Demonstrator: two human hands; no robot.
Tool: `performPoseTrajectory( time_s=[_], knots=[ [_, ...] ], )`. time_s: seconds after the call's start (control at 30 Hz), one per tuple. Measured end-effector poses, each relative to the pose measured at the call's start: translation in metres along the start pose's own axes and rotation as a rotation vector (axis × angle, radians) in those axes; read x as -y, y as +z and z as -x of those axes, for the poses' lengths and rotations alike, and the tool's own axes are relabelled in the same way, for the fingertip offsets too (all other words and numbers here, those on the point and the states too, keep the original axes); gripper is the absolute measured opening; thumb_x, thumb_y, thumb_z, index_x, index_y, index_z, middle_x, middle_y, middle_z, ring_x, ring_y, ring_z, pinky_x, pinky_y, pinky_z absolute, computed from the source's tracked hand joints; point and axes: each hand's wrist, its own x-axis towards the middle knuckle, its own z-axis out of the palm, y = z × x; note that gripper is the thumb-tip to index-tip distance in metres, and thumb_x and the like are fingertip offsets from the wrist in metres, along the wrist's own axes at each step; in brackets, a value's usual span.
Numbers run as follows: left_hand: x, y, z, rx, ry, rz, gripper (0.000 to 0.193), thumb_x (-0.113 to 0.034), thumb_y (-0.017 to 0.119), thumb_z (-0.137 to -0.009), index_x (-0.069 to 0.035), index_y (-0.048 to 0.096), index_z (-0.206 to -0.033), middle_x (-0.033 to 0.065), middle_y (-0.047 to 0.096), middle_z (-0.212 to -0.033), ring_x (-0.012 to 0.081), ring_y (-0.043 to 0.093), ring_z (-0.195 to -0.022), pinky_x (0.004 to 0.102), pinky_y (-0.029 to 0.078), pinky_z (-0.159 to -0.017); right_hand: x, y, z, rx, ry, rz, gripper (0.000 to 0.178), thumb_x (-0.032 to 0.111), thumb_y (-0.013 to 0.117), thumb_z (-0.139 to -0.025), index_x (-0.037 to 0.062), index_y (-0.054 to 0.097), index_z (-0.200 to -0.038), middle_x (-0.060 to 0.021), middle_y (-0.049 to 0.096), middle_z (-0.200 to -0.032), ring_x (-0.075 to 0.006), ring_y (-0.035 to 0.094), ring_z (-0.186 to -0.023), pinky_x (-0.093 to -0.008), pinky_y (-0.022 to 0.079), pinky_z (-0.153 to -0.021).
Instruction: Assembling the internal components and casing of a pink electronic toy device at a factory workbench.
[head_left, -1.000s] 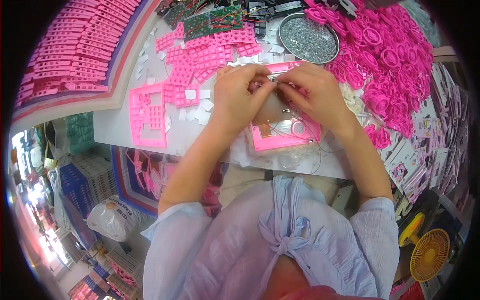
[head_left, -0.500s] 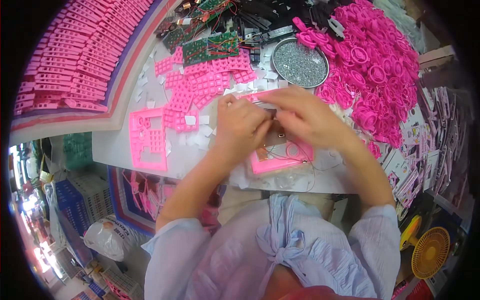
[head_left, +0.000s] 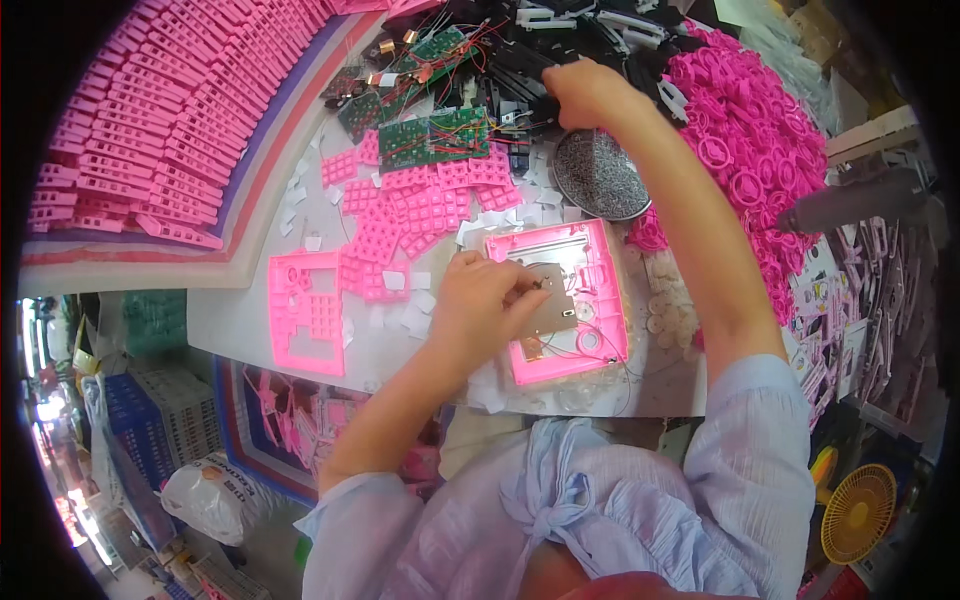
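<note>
A pink plastic casing [head_left: 614, 325] lies face down in front of me, with a grey metal plate [head_left: 552, 313] and thin wires inside. My left hand [head_left: 480, 305] rests over the casing's left side, thumb and fingers bent together at the plate. Whatever is between those fingertips is too small to make out. Farther off, my right hand [head_left: 592, 92] is stretched out to the pile of black plastic parts [head_left: 515, 62], just beyond the round tray of small screws [head_left: 645, 212]. Its fingertips are mostly hidden among the black parts.
Left of the casing lie another pink frame [head_left: 280, 330], pink keypad pieces [head_left: 378, 235] and green circuit boards [head_left: 432, 140]. Pink rings [head_left: 745, 150] are heaped at the right. Stacked pink casings [head_left: 150, 130] fill the far left. A yellow fan [head_left: 858, 512] stands lower right.
My right hand has left the casing and moved up and away to the black parts, passing over the screw tray. The left hand stays at the metal plate, now more in the open.
</note>
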Motion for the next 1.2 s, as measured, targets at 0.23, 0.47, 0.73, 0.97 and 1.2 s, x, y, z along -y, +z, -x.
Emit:
performPoseTrajectory(
  time_s=[0.23, 0.47, 0.73, 0.97, 1.2],
  knots=[
    [0.001, 0.008, 0.001, -0.049, -0.069, 0.024, 0.016, -0.016, 0.083, -0.077, -0.008, 0.074, -0.088, 0.005, 0.069, -0.074, 0.0192, 0.062, -0.066, 0.0336, 0.044, -0.074, 0.005, 0.011, 0.018, -0.302, 0.029, -0.002, 0.026, 0.009, 0.072, -0.075, 0.0059, 0.065, -0.101, -0.0138, 0.07, -0.105, -0.0361, 0.066, -0.102, -0.049, 0.055, -0.083],
    [0.006, 0.006, 0.004, -0.132, 0.02, -0.06, 0.013, -0.014, 0.08, -0.08, -0.008, 0.075, -0.09, 0.0061, 0.072, -0.08, 0.0206, 0.064, -0.068, 0.0363, 0.045, -0.076, 0.049, -0.006, 0.139, -0.792, 0.026, -1.002, 0.039, 0.005, 0.076, -0.085, 0.0038, 0.062, -0.121, -0.0062, 0.068, -0.099, -0.0155, 0.067, -0.089, -0.029, 0.055, -0.073],
    [0.013, -0.001, -0.004, -0.139, 0.14, -0.118, 0.015, -0.015, 0.079, -0.081, -0.007, 0.076, -0.093, 0.0058, 0.073, -0.081, 0.0203, 0.064, -0.068, 0.0352, 0.046, -0.076, 0.08, 0.02, 0.244, -0.068, 0.279, -1.098, 0.042, 0.025, 0.081, -0.084, -0.0001, 0.063, -0.112, -0.0092, 0.07, -0.09, -0.0202, 0.069, -0.073, -0.0319, 0.055, -0.065],
    [0.01, 0.004, -0.007, -0.172, 0.193, -0.08, 0.014, -0.019, 0.081, -0.08, -0.01, 0.073, -0.088, 0.003, 0.068, -0.071, 0.02, 0.061, -0.062, 0.0368, 0.041, -0.071, 0.096, 0.018, 0.215, -0.555, -0.23, -0.606, 0.038, 0.027, 0.078, -0.08, 0.0036, 0.067, -0.108, -0.011, 0.066, -0.099, -0.0312, 0.058, -0.101, -0.0408, 0.048, -0.09],
    [0.012, -0.001, -0.006, -0.115, 0.123, -0.093, 0.014, -0.015, 0.083, -0.078, -0.009, 0.074, -0.086, 0.0029, 0.07, -0.075, 0.0167, 0.062, -0.064, 0.0326, 0.044, -0.07, 0.099, 0.025, 0.213, -0.489, -0.237, -0.675, 0.032, 0.019, 0.076, -0.08, 0.0029, 0.068, -0.107, -0.0118, 0.065, -0.106, -0.0328, 0.057, -0.104, -0.0421, 0.048, -0.092]
  ],
)
